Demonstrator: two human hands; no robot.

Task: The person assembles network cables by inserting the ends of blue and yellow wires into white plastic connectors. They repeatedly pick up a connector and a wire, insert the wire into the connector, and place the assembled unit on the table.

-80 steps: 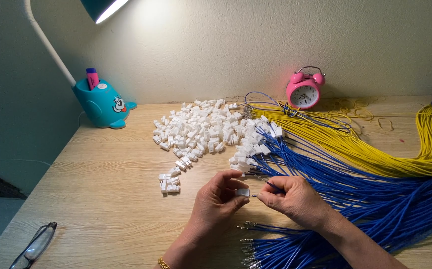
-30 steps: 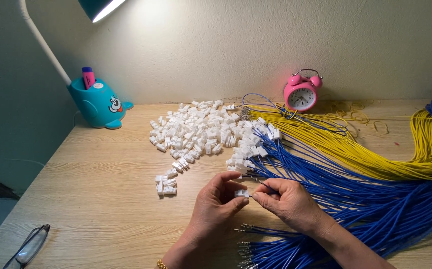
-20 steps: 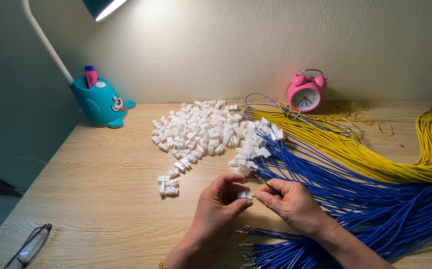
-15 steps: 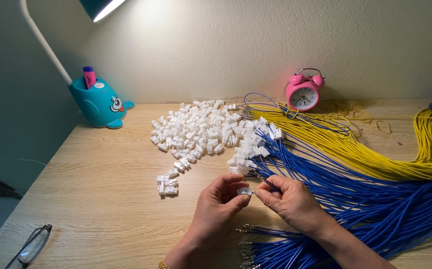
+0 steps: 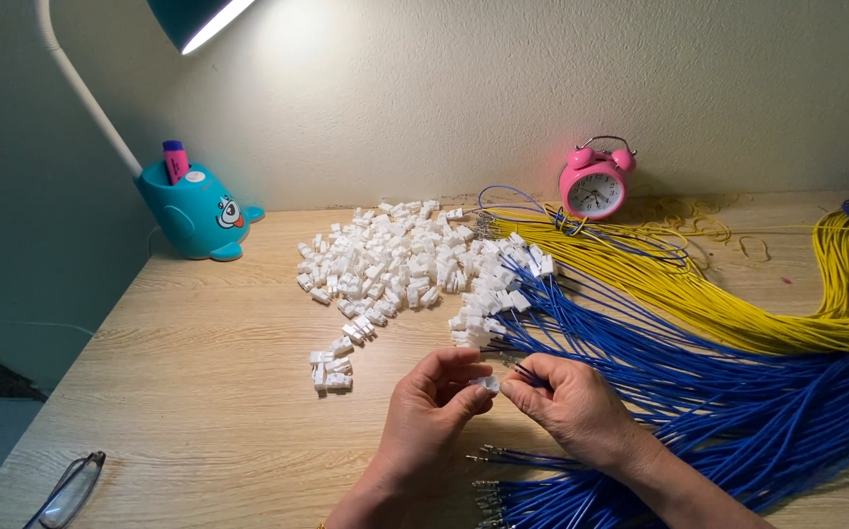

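Low in the middle of the frame, the left hand (image 5: 424,416) pinches a small white plastic connector housing (image 5: 486,384) between thumb and fingertips, while the right hand (image 5: 571,407) presses a thin blue wire end (image 5: 520,370) against it. The housing is a pale, blocky piece, mostly covered by fingertips. Whether the wire's tip sits inside it is too small to tell

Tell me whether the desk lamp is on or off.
On. The lamp head glows bright along its lower edge and throws a patch of light on the wall beside it.
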